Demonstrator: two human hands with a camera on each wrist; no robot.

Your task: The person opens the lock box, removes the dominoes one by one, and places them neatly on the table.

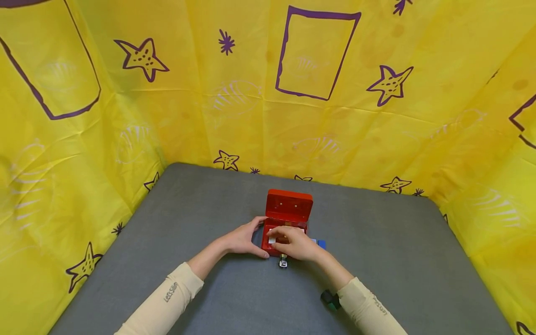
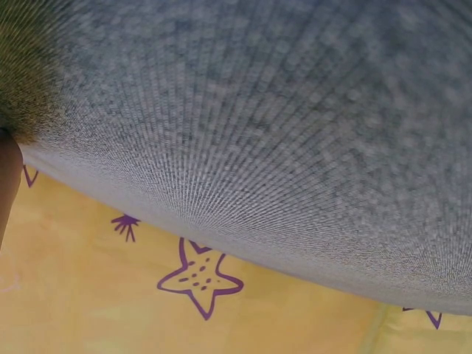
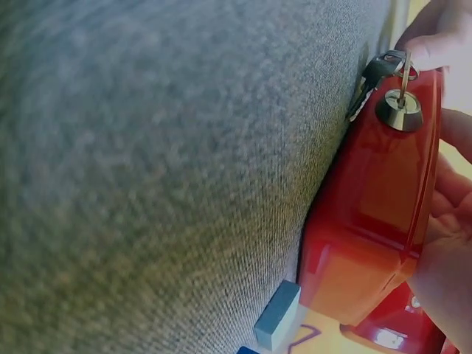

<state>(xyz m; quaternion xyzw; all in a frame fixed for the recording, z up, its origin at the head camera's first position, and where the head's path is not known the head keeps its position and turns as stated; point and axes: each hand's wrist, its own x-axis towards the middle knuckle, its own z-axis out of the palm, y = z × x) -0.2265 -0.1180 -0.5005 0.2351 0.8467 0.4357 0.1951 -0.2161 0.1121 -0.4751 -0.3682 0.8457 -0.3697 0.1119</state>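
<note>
A red cash box (image 1: 265,242) stands with its lid (image 1: 289,205) raised at the back. My left hand (image 1: 243,238) grips its left side, thumb at the front corner and fingers toward the back. Over the opening, my right hand (image 1: 295,243) has bent fingers reaching down inside. A white piece (image 1: 272,236) shows beside those fingertips; I cannot tell whether they pinch it. In the right wrist view, keys (image 3: 380,70) hang at the front lock (image 3: 400,110), close to the left thumb (image 3: 431,50). Only a sliver of the left hand (image 2: 9,181) enters the left wrist view.
Right of the box lie a blue item (image 1: 321,244) and a small grey-blue block (image 3: 277,316). The grey cloth-covered table (image 1: 209,195) runs back to yellow curtains (image 1: 251,116) printed with starfish. A dark band (image 1: 330,299) sits by the right sleeve.
</note>
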